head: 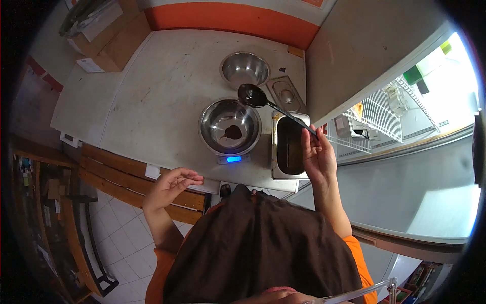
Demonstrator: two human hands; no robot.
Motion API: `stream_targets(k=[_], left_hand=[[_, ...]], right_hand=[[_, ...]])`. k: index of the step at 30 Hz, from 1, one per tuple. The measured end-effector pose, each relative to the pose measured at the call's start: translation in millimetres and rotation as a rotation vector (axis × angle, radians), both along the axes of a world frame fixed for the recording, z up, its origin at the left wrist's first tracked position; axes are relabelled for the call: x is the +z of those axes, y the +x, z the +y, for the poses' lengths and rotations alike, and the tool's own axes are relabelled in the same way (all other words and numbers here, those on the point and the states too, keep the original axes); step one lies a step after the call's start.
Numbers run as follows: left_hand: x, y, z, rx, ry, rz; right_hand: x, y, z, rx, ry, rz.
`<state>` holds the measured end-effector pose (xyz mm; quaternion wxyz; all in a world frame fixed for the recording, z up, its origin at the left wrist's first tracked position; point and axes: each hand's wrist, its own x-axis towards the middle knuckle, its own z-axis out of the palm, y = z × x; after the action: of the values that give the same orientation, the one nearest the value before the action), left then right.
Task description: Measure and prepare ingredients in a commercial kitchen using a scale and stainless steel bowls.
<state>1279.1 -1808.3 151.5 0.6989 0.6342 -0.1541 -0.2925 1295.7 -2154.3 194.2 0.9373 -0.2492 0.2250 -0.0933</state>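
My right hand (319, 152) grips the handle end of a black serving spoon (253, 95), whose glossy bowl hangs between two steel mixing bowls. Beneath that wrist stands a deep steel food pan (276, 152) with dark contents. The nearer mixing bowl (207, 131) holds a small dark brown puddle (233, 132) and rests on a digital scale (224, 159) with a lit blue display. Behind it is the second steel bowl (243, 72); its bottom shows no food. My left hand (172, 188) hovers at the table's front edge, fingers slightly bent, holding nothing.
A steel pan lid (286, 95) lies behind the food pan. Cardboard boxes (114, 45) sit at the table's back left. To the right, a lit refrigerator with wire shelves (379, 114) stands with its door open. A slatted wooden bench (114, 163) runs along the table's front left.
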Motion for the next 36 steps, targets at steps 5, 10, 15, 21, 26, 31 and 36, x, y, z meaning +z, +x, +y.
stream_targets(k=[5,10,15,21,26,31,36], left_hand=[[3,3,-9,-0.027,0.013,-0.007],[-1,7,-32,-0.066,0.017,0.005],[-11,15,-100,-0.169,0.001,0.08],[-30,10,-157,-0.063,0.202,-0.143],[-39,10,-168,0.004,0.254,-0.198],[-47,11,-166,0.029,0.276,-0.206],[-45,11,-167,0.008,0.315,-0.231]], right_hand=[[1,-10,-28,-0.065,0.024,-0.044],[8,-44,-52,-0.331,-0.267,-0.141],[-7,-61,-44,-0.443,-1.092,-0.119],[-14,-46,-27,0.155,-1.98,-0.373],[-10,-52,-34,0.371,-1.812,-0.395],[-13,-56,-58,0.345,-1.526,-0.289],[-34,-53,-83,-0.006,-0.758,0.07]])
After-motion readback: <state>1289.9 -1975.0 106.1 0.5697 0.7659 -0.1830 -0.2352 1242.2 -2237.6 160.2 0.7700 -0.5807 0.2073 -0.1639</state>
